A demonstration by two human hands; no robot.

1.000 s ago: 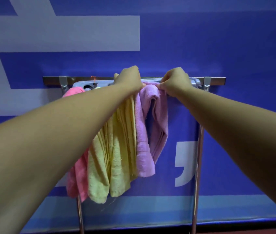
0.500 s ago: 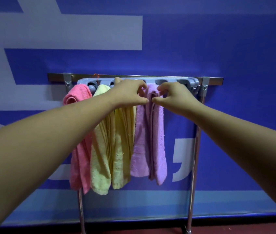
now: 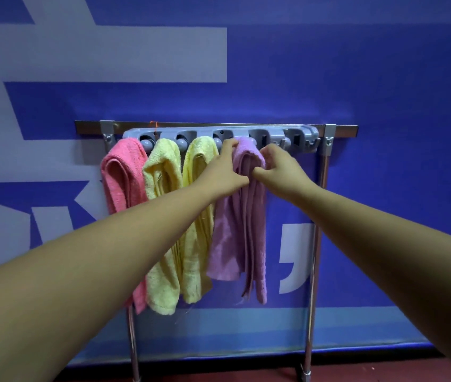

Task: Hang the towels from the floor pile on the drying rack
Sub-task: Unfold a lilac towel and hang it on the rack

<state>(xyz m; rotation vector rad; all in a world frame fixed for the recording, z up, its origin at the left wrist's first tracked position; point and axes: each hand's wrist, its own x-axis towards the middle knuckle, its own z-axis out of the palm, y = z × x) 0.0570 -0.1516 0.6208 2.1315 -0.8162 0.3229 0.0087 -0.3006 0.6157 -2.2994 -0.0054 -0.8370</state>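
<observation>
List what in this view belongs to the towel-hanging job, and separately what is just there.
Part of the job:
purple towel, held near its top by the left hand and right hand
pink towel
left yellow towel
right yellow towel
grey clip strip
drying rack frame

Just there:
blue wall banner with pale lettering
red floor

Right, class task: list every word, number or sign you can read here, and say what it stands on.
",": a pale comma-like mark on the blue wall, right of the purple towel.
Large pale strokes upper left on that wall: cut off, unreadable.
Rack and towels: no text visible.
</observation>
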